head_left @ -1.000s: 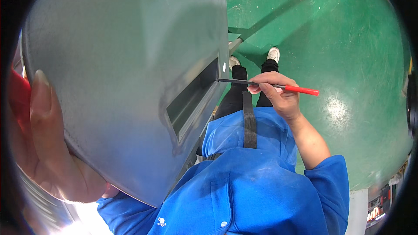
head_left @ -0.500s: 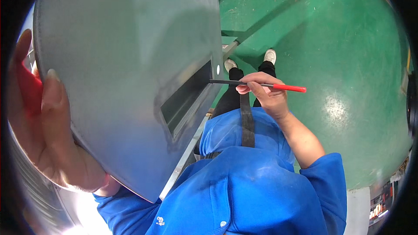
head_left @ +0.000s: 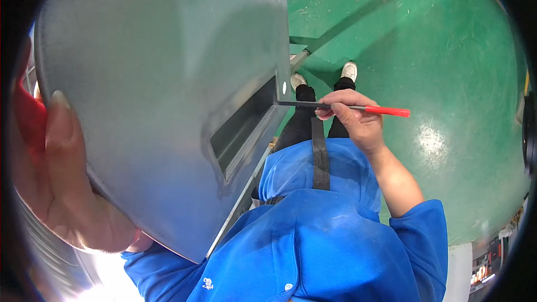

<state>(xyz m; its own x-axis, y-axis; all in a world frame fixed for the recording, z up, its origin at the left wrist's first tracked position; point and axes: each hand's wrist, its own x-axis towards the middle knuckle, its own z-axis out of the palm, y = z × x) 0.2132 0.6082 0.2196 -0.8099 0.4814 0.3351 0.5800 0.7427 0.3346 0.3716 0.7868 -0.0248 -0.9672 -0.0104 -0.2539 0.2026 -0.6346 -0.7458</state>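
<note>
A large grey metal panel (head_left: 140,78) with a rectangular recessed slot (head_left: 243,128) fills the left half of the view. My right hand (head_left: 358,117) is closed on a slim file (head_left: 386,111), dark along the blade and red at the handle. The blade points left, its tip at the panel's right edge by the upper end of the slot. At the far left my left hand (head_left: 67,190) grips the panel's outer edge, thumb on the face and the other fingers largely behind it. Something red (head_left: 31,114) shows between thumb and fingers; its kind is unclear.
Green floor (head_left: 447,67) spreads to the right, with my white shoes (head_left: 348,71) below the file. A metal stand leg (head_left: 300,59) juts out under the panel. Shelving with small items (head_left: 486,268) stands at the lower right.
My right hand has drawn the file to the right, away from the slot. The panel appears slightly farther right, and my left hand still grips its edge.
</note>
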